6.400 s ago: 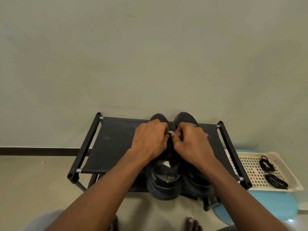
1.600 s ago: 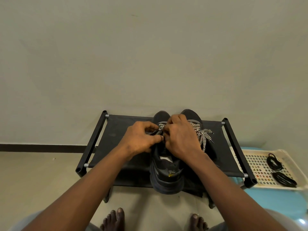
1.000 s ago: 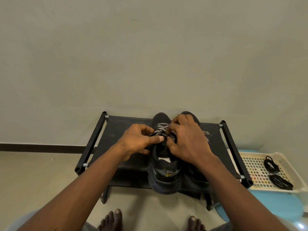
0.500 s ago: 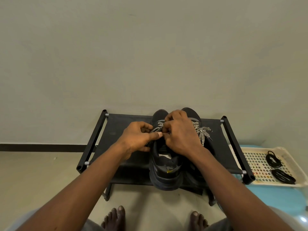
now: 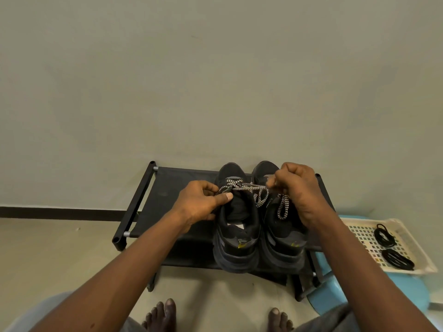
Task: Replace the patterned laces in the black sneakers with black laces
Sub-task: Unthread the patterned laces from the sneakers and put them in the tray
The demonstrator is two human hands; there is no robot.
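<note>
**Patterned lace stretched between my hands**

My left hand (image 5: 201, 202) pinches the patterned lace (image 5: 247, 187) with thumb against fingers at the top of the left sneaker (image 5: 236, 236), just beneath it. My right hand (image 5: 297, 190) is curled tight around another part of that lace, which runs taut between my hands, above the right sneaker (image 5: 282, 238). Both sneakers stand on the black shoe rack (image 5: 167, 188). The black laces (image 5: 384, 237) lie coiled in a cream tray (image 5: 359, 236), well to the right of my right hand.

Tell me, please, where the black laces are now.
In the head view, the two coiled black laces lie in the cream perforated tray at the far right, just right of the black shoe rack.
</note>
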